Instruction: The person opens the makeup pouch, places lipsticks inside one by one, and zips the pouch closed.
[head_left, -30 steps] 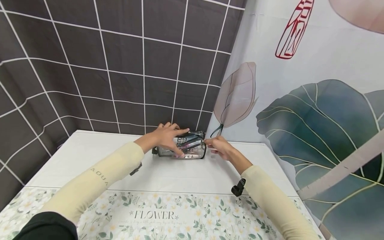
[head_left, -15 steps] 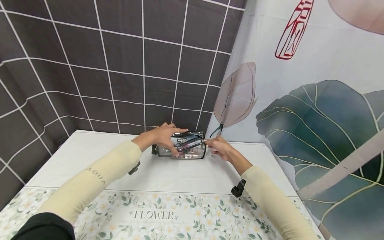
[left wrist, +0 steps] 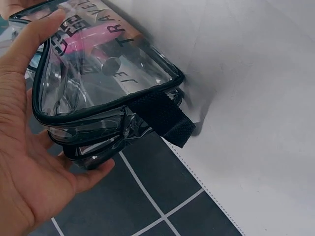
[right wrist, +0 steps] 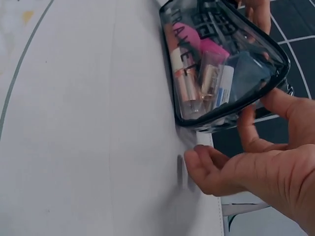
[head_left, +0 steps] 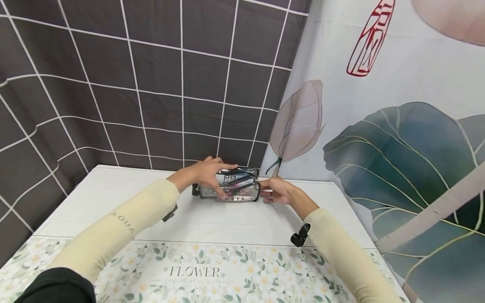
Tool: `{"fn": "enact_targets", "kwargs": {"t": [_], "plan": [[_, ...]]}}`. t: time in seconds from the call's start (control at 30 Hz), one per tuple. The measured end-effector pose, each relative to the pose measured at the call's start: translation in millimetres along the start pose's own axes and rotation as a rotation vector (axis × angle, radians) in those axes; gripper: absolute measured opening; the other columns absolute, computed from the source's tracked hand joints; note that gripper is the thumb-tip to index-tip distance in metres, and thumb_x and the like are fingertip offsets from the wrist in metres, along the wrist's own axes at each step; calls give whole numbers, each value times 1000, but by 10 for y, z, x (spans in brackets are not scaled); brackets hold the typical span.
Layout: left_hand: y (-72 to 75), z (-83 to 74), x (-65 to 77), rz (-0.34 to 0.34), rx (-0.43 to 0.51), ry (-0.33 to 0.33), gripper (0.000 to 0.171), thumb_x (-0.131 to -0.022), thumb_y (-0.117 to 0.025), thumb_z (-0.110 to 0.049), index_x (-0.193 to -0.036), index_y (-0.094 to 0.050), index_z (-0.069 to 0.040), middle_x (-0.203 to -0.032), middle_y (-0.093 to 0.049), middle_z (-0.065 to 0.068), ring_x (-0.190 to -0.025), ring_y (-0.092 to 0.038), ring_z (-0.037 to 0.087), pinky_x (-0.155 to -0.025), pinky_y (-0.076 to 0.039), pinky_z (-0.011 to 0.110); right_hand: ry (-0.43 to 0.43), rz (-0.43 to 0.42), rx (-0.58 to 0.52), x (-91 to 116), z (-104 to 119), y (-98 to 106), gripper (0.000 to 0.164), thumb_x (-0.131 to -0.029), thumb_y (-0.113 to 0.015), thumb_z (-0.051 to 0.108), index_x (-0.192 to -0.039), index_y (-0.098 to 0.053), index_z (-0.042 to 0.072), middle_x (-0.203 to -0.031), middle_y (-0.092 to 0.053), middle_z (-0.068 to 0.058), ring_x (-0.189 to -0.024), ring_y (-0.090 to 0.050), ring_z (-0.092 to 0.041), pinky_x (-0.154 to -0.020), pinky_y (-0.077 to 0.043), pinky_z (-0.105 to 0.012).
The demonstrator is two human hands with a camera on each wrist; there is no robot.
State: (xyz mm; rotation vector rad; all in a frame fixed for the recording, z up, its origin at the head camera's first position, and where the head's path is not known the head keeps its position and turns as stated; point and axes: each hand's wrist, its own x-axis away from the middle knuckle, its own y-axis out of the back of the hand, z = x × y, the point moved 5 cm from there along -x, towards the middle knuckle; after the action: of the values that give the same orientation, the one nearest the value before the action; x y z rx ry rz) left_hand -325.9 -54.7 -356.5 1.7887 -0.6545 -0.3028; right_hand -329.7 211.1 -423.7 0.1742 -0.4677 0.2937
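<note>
A clear cosmetic bag [head_left: 242,193] with black piping lies on the white table against the dark wall. Pink items and several small tubes [right wrist: 187,91] show through its plastic, which carries dark lettering. My left hand [head_left: 208,173] grips the bag's left part, thumb over the near face and fingers behind it. A black fabric tab [left wrist: 165,118] sticks out from that end. At the other end my right hand [head_left: 278,191] pinches the bag's edge [right wrist: 268,91] with two digits, their tips partly hidden. Its other fingers are curled in beside the bag.
The white table [head_left: 182,223] ends at a dark wall cloth with white grid lines [head_left: 151,105]. A floral cloth [head_left: 204,282] with "FLOWER" lettering covers the front. A leaf-patterned white curtain [head_left: 326,139] hangs on the right.
My right hand has shifted slightly down and its lower fingers have loosened. My left hand slid a little left, then stayed. The bag lies in nearly the same place.
</note>
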Motion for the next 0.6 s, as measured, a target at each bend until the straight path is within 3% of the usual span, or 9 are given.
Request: {"fn": "enact_targets", "kwargs": {"t": [0.1, 0.2, 0.3, 0.43, 0.6], "plan": [[-6, -1, -1, -4, 1, 0, 115, -79, -99, -58, -176, -39, -40, -163, -53, 15, -130, -49, 34, -115, -51, 67, 11, 26, 22, -6, -1, -1, 16, -113, -56, 21, -103, -68, 16, -115, -64, 0, -114, -60, -22, -101, -49, -41], [-5, 13, 4, -15, -1, 5, 115, -79, -98, -59, -176, -39, -40, -163, -54, 14, -132, -50, 34, -116, -49, 70, 58, -2, 78, 8, 34, 7, 17, -113, -53, 22, -116, -67, 12, -146, -61, -10, -139, -56, -31, -108, -47, -45], [2, 31, 12, -46, 2, 9, 114, -78, -98, -60, -175, -43, -34, -164, -56, 12, -139, -52, 36, -117, -50, 70, 119, -67, 144, 41, 87, 25, 30, -113, -53, 22, -131, -68, 2, -174, -46, -18, -162, -41, -40, -121, -43, -52], [18, 46, 32, -100, -6, 16, 108, -78, -96, -61, -170, -51, -25, -162, -61, 9, -146, -55, 38, -116, -53, 69, 202, -153, 202, 81, 182, 43, 38, -111, -56, 20, -134, -70, -8, -179, -42, -22, -172, -29, -43, -138, -31, -59], [44, 37, 44, -147, -31, 13, 97, -81, -94, -59, -163, -61, -22, -161, -66, 8, -147, -62, 40, -115, -55, 67, 272, -240, 260, 125, 285, 52, 35, -108, -57, 20, -125, -76, -5, -178, -43, -24, -173, -27, -45, -142, -20, -65]]}}
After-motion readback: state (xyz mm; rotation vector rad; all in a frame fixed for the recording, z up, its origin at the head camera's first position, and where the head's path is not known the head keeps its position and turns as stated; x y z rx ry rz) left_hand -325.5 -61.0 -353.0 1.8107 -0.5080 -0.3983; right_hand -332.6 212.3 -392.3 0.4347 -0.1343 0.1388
